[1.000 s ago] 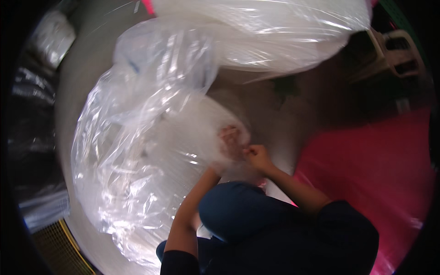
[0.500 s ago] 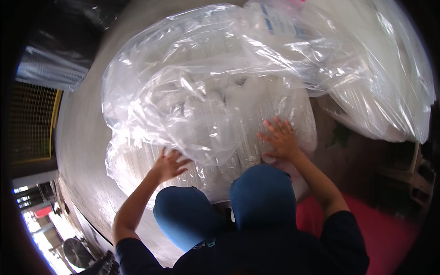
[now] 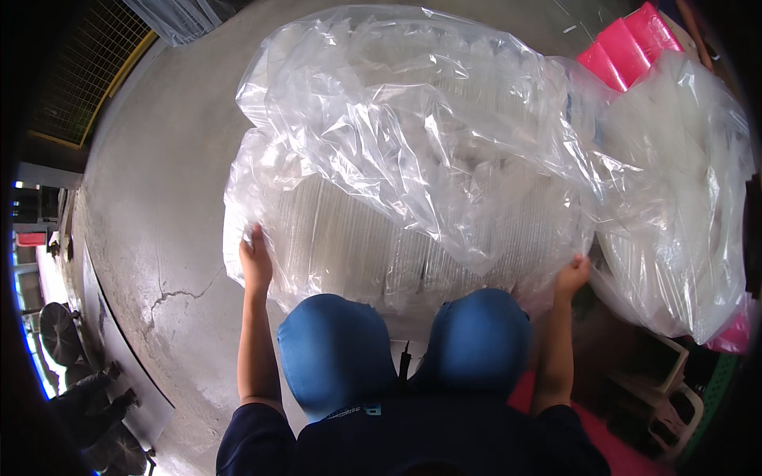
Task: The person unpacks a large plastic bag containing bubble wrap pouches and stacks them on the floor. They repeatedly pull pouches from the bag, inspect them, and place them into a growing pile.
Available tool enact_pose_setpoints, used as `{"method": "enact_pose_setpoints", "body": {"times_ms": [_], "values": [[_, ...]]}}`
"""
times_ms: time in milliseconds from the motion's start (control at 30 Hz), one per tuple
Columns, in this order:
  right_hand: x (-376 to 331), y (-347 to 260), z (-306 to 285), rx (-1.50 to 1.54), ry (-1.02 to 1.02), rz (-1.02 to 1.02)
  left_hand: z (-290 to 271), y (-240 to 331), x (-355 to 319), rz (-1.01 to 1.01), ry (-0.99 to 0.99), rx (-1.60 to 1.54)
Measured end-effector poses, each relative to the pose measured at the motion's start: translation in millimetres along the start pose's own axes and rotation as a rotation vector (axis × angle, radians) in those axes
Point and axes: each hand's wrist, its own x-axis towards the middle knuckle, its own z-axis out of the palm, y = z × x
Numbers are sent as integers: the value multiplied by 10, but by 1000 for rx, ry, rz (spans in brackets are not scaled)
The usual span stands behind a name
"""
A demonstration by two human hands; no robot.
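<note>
Head view, looking down past my knees. The large clear plastic bag (image 3: 413, 159), packed with rows of stacked transparent containers (image 3: 357, 246), lies on the grey concrete floor (image 3: 159, 198) directly before me. I judge it bulky yet light, its film slippery and loose, the contents thin and easily crushed; the firm lower corners offer the best hold. My left hand (image 3: 255, 260) presses flat, fingers together, against the bag's left flank; my right hand (image 3: 571, 276) curls on the right corner, how tightly I cannot tell. A second filled bag (image 3: 683, 206) touches on the right; open floor lies left.
</note>
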Motion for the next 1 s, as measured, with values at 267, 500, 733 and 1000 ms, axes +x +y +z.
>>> {"method": "enact_pose_setpoints", "body": {"times_ms": [267, 500, 733, 1000], "values": [[440, -39, -1250, 73, 433, 33, -516, 1083, 187, -90, 146, -884], [290, -724, -864, -644, -882, -309, 123, 1570, -287, 385, -725, -51], [-1128, -3501, -226, 314, -1870, -1001, -24, 2472, -739, 967, -763, -346], [-1893, -3745, 1314, -77, -1106, -1330, 464, 2192, -1040, 1060, -893, 222]]}}
